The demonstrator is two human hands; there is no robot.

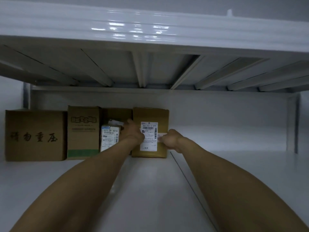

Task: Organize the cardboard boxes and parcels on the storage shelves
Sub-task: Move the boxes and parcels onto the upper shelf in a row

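Tall labelled box (161,117) upright btwn fingers: L hand (132,132) grips its left edge, R hand (169,139) curled on right edge

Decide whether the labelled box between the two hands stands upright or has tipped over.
Upright: the labelled box sits flat on the shelf, its sides vertical and its label printing level.

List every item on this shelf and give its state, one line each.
Labelled box, upright, closed, held at both sides.
Left hand, grips its left edge.
Right hand, grips its right edge.
Small parcel, standing upright.
Green-striped box, closed, upright.
Large box, closed, upright.
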